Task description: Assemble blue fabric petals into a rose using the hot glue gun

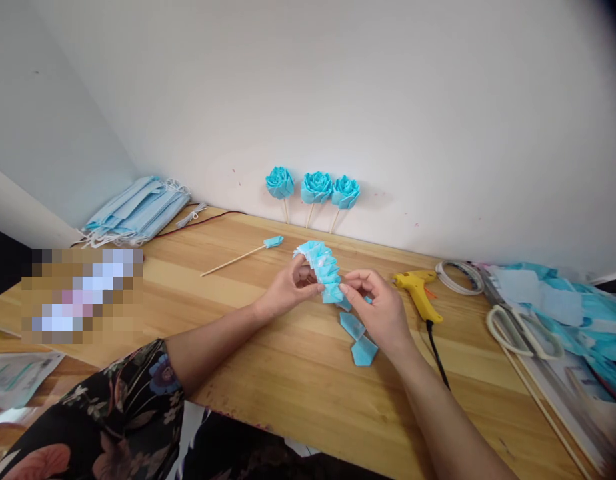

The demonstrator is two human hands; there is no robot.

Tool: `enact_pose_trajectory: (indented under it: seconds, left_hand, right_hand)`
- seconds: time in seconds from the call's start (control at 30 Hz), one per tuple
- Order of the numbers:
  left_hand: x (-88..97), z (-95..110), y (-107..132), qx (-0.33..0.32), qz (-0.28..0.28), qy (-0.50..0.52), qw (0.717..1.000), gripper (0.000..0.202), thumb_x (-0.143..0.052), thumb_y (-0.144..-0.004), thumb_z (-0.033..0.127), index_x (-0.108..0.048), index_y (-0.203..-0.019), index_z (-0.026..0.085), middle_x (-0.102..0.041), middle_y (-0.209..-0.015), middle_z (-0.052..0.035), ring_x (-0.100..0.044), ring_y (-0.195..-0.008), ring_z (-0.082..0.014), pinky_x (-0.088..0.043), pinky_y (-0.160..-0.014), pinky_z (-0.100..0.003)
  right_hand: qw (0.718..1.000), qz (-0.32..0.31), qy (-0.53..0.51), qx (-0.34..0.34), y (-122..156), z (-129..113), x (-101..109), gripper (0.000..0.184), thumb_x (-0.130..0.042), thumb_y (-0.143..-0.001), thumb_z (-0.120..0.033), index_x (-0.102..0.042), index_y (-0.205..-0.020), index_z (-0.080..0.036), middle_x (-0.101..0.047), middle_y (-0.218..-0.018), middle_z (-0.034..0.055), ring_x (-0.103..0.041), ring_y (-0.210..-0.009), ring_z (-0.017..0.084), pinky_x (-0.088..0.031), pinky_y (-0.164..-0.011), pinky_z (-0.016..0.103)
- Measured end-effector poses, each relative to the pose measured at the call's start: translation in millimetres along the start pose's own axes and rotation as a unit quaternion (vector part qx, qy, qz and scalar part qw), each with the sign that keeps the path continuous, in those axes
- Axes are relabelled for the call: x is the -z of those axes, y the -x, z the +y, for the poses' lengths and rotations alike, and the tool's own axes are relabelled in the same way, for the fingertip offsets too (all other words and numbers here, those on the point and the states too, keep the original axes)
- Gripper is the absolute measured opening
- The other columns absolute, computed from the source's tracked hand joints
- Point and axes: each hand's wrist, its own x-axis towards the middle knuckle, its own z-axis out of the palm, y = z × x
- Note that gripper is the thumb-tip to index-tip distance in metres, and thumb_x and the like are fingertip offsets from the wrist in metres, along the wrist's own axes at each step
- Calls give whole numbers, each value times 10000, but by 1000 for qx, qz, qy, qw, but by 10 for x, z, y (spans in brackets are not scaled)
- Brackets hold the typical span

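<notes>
A curved strip of overlapping folded blue petals [324, 259] is held up over the wooden table between my two hands. My left hand [294, 285] is closed on the strip's lower left side, thumb near its front end. My right hand [375, 303] pinches the strip's near right end between thumb and fingers. Loose blue petal pieces [364, 351] lie on the table under and beside my right hand, some partly hidden by it. Left of the strip, a thin stick with a small blue bud [274, 242] lies on the table.
Three blue flowers on sticks [317, 187] lean against the wall. A yellow glue gun [417, 292], a roll of tape [459, 277] and scissors [523, 333] lie to the right, by blue mask material [563, 303]. Stacked masks [138, 210] are at back left.
</notes>
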Motion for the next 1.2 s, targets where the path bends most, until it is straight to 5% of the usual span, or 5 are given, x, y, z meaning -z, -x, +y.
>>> enact_pose_trajectory:
  seconds: [0.27, 0.53, 0.73, 1.2]
  left_hand:
    - [1, 19, 3, 4, 20, 1, 1000, 627, -795, -725, 393, -483, -1233, 201, -665, -876, -47, -658, -851, -195, -511, -813, -336]
    - [-39, 51, 26, -2, 14, -10, 1000, 615, -787, -729, 389, -500, -1235, 191, -682, -947, -76, -670, -915, -225, -512, -862, -365]
    - [-85, 49, 60, -13, 0, -52, 999, 552, -754, -758, 330, -515, -1235, 188, -671, -1107, -105, -657, -999, -235, -508, -883, -352]
    - [-68, -2, 49, -20, -10, -60, 998, 486, -749, -765, 310, -542, -1183, 174, -661, -1092, -105, -655, -963, -222, -512, -863, -344]
  right_hand:
    - [1000, 20, -20, 5, 15, 12, 46, 331, -514, -929, -494, -584, -1127, -237, -703, -926, 55, -672, -875, 215, -530, -767, 344]
    - [986, -86, -133, -52, 9, 82, -96, 822, -702, -767, -475, -377, -1478, -222, -604, -1268, 126, -648, -1040, 233, -535, -911, 395]
    - [984, -101, -136, -46, 33, 71, -158, 713, -665, -808, -350, -386, -1456, -243, -641, -1235, 97, -646, -1091, 221, -516, -970, 396]
    - [988, -91, -123, -33, 21, 80, -168, 493, -649, -824, -304, -531, -1297, -228, -689, -1209, 79, -656, -1102, 217, -515, -974, 384]
